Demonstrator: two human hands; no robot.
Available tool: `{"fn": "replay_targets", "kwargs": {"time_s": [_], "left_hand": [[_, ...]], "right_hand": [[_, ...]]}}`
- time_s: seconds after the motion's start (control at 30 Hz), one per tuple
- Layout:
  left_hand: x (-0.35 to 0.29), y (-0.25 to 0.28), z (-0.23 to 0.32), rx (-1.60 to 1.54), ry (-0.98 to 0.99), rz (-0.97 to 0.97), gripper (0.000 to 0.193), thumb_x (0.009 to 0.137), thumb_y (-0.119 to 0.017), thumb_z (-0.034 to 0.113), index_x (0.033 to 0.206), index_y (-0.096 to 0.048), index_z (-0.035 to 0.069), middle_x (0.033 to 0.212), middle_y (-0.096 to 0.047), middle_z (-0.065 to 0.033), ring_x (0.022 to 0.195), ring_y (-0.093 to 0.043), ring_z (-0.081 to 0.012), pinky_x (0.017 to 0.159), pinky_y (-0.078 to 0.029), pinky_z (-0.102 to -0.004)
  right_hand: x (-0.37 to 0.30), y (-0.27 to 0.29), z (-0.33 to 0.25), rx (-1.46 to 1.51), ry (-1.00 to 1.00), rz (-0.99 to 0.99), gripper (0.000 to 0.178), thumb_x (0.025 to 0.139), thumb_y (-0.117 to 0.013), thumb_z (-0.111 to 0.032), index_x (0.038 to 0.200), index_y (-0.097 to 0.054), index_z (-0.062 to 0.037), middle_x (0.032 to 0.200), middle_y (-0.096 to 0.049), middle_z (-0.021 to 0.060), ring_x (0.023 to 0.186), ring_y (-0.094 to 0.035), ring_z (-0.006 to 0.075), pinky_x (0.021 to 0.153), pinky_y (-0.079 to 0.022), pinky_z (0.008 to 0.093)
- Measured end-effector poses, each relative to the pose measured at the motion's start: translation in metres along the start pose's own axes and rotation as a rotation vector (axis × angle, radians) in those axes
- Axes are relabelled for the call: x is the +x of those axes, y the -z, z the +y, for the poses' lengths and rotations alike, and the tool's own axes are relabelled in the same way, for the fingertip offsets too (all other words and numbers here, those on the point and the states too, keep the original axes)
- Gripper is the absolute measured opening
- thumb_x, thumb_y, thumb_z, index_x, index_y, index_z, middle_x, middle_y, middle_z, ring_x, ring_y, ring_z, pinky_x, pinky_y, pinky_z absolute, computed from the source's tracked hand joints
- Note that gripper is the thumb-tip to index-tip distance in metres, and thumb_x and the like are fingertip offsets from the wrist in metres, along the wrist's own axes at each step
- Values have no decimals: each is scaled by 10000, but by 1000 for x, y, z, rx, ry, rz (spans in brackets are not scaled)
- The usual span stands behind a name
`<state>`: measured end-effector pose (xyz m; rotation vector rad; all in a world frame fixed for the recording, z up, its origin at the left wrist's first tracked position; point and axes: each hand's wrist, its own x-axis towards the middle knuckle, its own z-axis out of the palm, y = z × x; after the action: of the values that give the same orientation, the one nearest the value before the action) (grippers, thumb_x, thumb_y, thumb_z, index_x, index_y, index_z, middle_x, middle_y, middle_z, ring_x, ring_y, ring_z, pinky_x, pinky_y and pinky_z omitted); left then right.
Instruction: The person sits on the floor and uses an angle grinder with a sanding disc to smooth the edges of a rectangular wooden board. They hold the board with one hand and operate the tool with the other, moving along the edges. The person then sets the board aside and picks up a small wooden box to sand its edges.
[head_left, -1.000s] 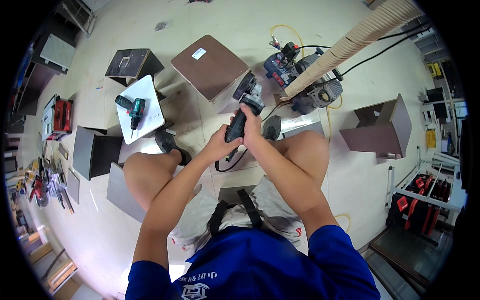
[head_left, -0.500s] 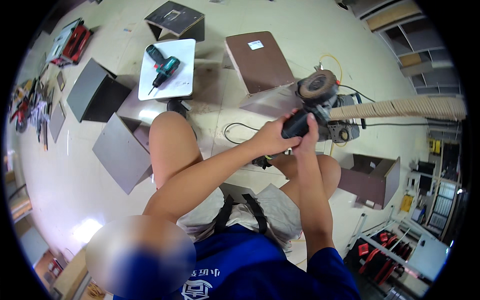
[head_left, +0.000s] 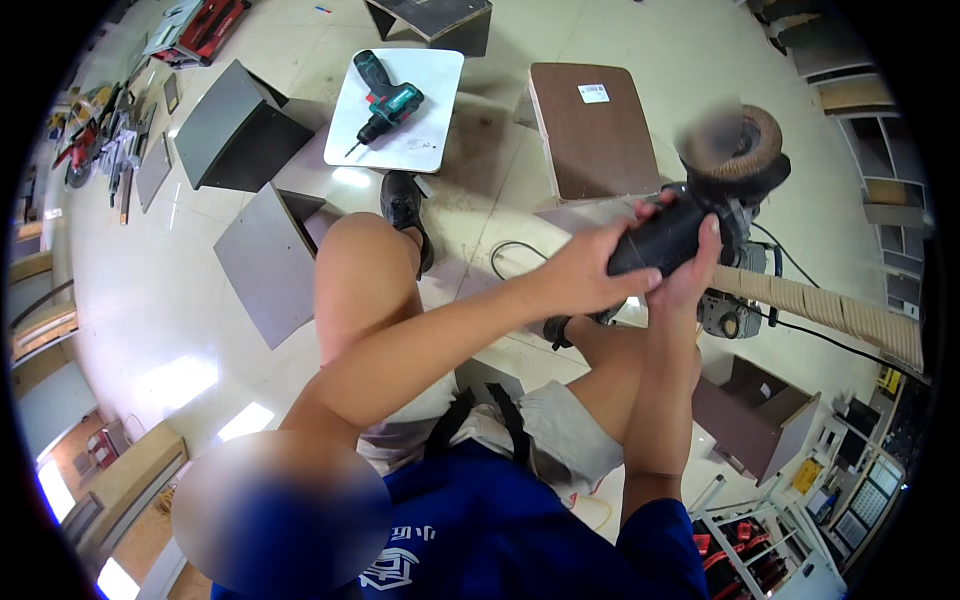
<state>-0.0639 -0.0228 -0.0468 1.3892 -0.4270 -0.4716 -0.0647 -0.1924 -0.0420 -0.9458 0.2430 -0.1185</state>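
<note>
Both of my hands are wrapped round the black body of an angle grinder (head_left: 660, 238), held out to the right above my knee. My left hand (head_left: 590, 272) grips it from the left side. My right hand (head_left: 690, 268) closes on it from below and the right, its thumb along the body. At the far end of the grinder a brown, ring-shaped wheel (head_left: 752, 145) faces upward, partly smeared. A tan ribbed hose (head_left: 820, 300) runs from close to my right hand to the right edge; where it joins is hidden.
A green-black cordless drill (head_left: 390, 108) lies on a white-topped stool (head_left: 435, 140). A brown-topped piece (head_left: 595, 140) stands ahead, grey pieces (head_left: 240, 125) stand at left, and a dark brown box (head_left: 750, 415) at right. A grey machine (head_left: 730, 315) with black cables sits behind the hose.
The grinder has moved right and slightly up in view, still in both hands, its wheel turned further into sight. The surroundings have shifted as my view turned.
</note>
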Motion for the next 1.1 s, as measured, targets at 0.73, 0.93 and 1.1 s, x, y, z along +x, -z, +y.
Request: {"fn": "replay_targets", "kwargs": {"time_s": [0.73,0.93,1.1], "left_hand": [[-13,213,-261,-597,703,1116,675,964,-594,550,1378,-437,42,1250,-608,-173,1091,-641,-324,942,-519,-510],[11,281,-297,-814,716,977,405,1026,-574,399,1205,-537,38,1016,-683,-119,955,-688,-242,817,-584,-413],[8,268,-314,-715,624,919,233,1012,-622,289,1140,-584,98,911,-677,-75,757,-633,-197,639,-523,-315]], "right_hand": [[45,14,-53,195,114,311,543,924,-681,-442,1191,-521,3,1069,-643,147,905,-651,322,913,-553,480],[39,26,-58,196,77,299,530,920,-689,-428,1204,-525,-11,1040,-659,143,887,-667,308,862,-568,453],[44,51,-52,102,95,305,501,930,-688,-332,1258,-518,6,1055,-666,158,861,-681,296,811,-588,425]]}}
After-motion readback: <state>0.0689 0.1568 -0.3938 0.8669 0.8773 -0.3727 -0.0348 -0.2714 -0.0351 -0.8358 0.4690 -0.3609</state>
